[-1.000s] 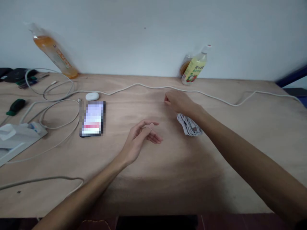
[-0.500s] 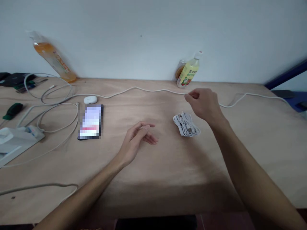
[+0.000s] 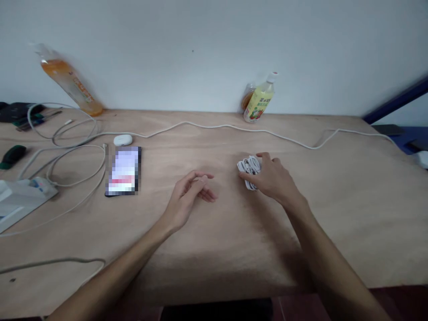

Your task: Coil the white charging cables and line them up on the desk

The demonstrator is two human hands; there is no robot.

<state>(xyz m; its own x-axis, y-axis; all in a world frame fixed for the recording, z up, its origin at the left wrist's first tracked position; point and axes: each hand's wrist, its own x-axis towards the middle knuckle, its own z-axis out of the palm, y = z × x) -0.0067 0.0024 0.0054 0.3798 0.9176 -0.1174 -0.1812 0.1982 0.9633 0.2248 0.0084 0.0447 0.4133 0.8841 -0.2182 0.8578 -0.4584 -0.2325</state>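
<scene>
A coiled bundle of white cables [image 3: 248, 166] lies on the wooden table, right of the middle. My right hand [image 3: 272, 176] is over its right side, thumb along the near edge and fingers round the far edge, so part of the bundle is hidden. Left of it, my left hand [image 3: 192, 194] is held palm inward with the fingers loosely curved and apart, nothing in them. A long white cord [image 3: 220, 126] runs across the table behind both hands.
A phone [image 3: 123, 171] and a white earbud case [image 3: 122, 140] lie to the left, near looped cables and a white power strip [image 3: 30, 200]. A yellow-labelled bottle [image 3: 260, 100] and an orange drink bottle [image 3: 72, 84] lean at the wall. A green-black handle [image 3: 13, 156] lies far left.
My right hand has come down and toward me from above the cord onto the cable bundle, and its fingers have spread round it. My left hand keeps its pose.
</scene>
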